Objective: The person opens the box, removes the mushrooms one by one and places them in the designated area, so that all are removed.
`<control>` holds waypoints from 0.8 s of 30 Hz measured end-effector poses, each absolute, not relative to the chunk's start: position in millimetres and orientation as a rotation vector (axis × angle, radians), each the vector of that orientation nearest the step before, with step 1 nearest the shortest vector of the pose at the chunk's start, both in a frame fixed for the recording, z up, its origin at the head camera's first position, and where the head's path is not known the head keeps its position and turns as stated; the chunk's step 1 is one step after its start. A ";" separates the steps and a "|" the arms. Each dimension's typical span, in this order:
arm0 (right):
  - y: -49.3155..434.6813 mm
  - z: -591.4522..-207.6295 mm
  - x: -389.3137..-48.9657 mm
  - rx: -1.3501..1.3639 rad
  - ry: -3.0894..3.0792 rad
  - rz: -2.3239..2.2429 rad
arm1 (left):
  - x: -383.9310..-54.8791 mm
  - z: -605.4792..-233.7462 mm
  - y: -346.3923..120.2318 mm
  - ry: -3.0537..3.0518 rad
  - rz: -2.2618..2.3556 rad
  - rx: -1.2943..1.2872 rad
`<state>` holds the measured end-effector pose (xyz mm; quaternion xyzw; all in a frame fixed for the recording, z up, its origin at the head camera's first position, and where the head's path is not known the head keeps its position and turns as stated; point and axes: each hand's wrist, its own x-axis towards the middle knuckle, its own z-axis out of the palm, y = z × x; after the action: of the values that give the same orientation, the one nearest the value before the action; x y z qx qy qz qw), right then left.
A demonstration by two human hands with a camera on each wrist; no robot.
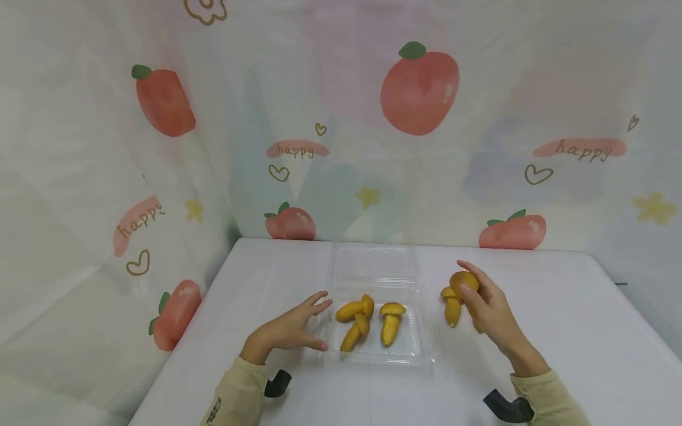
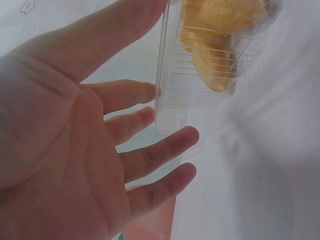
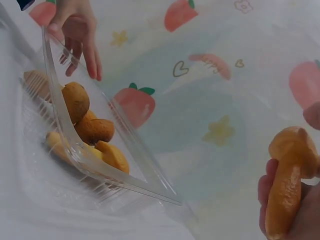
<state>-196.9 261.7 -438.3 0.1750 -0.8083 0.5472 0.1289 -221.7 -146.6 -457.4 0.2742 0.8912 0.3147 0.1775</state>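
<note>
The right hand's (image 1: 494, 313) fingers hold a glossy yellow, round-capped mushroom (image 1: 465, 280), stem pointing towards the person. It is right of the open, clear plastic hinged box (image 1: 394, 357); a smaller-looking yellow mushroom (image 1: 452, 312) on the tabletop (image 1: 565, 307) is just left of that hand. The left hand's (image 1: 292, 326) fingers spread wide beside the box's left edge.

It's pale khaki on both arms: the left sleeve (image 1: 234, 390) carries a small dark marking (image 1: 214, 409), too tiny to read, while the right sleeve (image 1: 554, 402) matches it in colour. And look there, a black bent piece (image 1: 277, 384) juts out by the left wrist, with a curved black fitting (image 1: 510, 409) at the right! Up close, the left hand (image 2: 65, 145) is bare, its palm finely creased.
</note>
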 end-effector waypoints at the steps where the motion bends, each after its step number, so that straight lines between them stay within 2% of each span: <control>1: 263.9 -437.1 -197.0 0.519 -2.353 1.600 | -222.0 -457.4 -146.4 2.522 0.891 0.774; 15: 287.1 -430.0 -198.0 0.615 -2.424 1.495 | -224.1 -457.4 -145.1 2.511 0.909 0.764; 24: 297.7 -431.1 -198.2 0.531 -2.429 1.374 | -222.5 -456.8 -145.4 2.500 0.922 0.742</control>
<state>-198.2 297.7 -431.1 0.1849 -0.8454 0.4783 0.1495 -222.5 -145.4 -456.8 0.2636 0.8879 0.3274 0.1868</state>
